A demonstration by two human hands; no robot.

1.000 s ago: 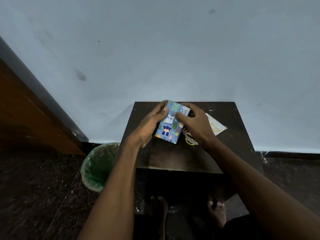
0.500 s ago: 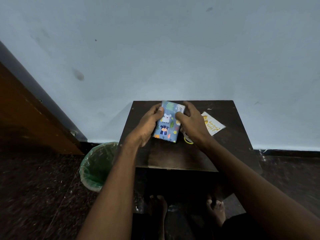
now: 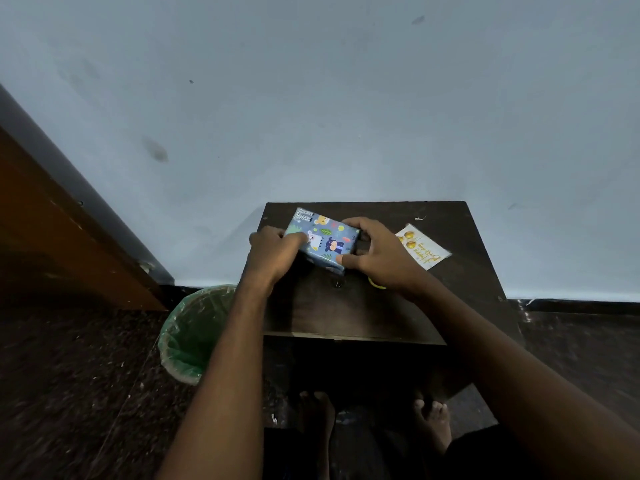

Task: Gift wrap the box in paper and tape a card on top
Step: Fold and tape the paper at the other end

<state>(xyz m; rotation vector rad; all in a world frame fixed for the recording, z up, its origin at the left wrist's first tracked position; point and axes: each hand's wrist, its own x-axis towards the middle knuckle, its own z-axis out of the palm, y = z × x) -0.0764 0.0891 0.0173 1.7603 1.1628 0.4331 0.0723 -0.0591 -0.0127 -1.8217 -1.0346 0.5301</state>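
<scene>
card (image 3: 423,247) reads "happy birthday" in gold

Small dark wood table (image 3: 346,306), pushed against the pale blue wall, w/ its near edge over the person's bare feet. Top is scuffed, one tiny white scrap near the back right. On it: a wrapped box (image 3: 323,239) in blue cartoon-animal paper, toward the back left corner, sitting at an angle; can't tell if it rests flat or is lifted a bit. A white card (image 3: 423,246) w/ gold balloons and gold lettering lies flat on the right side, apart from the box. Something yellow (image 3: 375,284) peeks out mid-table, mostly hidden, can't make it out. Table stands on a dark speckled floor (image 3: 69,393); a bin (image 3: 194,334) w/ green liner stands on the floor just left of the table.
</scene>
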